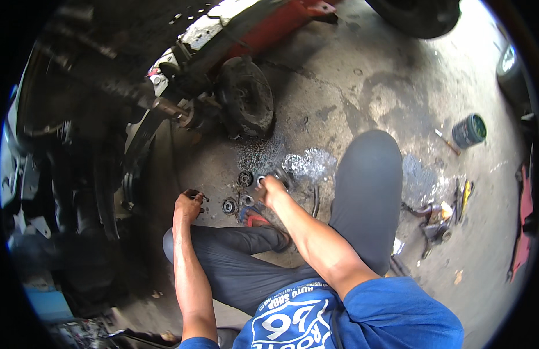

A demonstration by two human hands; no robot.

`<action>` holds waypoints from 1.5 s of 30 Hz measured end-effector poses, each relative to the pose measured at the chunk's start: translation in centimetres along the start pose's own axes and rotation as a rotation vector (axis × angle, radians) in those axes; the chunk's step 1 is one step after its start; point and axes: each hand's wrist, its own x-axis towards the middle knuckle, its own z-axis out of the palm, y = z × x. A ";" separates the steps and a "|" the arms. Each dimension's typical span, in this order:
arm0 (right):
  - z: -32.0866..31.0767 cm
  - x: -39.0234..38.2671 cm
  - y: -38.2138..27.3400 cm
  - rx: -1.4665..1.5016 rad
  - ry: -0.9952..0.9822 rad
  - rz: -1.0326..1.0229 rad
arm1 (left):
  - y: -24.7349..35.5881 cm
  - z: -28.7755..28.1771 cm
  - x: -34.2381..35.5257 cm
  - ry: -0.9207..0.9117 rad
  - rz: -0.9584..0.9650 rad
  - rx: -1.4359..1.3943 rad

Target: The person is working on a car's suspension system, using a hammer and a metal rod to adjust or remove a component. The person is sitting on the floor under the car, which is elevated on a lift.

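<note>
My right hand (271,191) reaches over the floor, its fingers closed on a small silvery metal ring (260,181). Just beyond its knuckles lies a larger round metal part (281,175), partly hidden by the hand. To the left my left hand (189,207) is curled around something small and dark, whose kind I cannot make out. Between the hands rest a dark round part with an open centre (244,178), a bearing-like ring (228,205) and a short metal sleeve (247,200), close to my sandalled foot (259,220).
A brake drum or wheel hub (244,98) stands ahead, near a vehicle's axle and dark underbody at left. A curved hose (316,200) lies by my raised knee. At right are a green can (469,131), a yellow-handled tool (466,196) and greasy metal parts (436,228). Wet patches mark the concrete.
</note>
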 end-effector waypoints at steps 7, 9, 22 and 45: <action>6.3 -7.4 -1.4 -0.244 -0.747 -0.125 | -3.1 -0.6 0.6 0.377 0.089 0.196; 5.1 -6.8 -1.7 -0.276 -0.597 -0.170 | -3.3 -0.8 1.2 0.353 0.069 0.175; 7.4 -10.2 -0.5 0.167 -0.891 0.160 | 4.6 -11.1 -0.6 0.488 0.106 -0.392; -14.1 3.6 6.3 -1.810 -0.001 -0.016 | 11.3 0.9 5.2 -0.325 -0.090 -1.952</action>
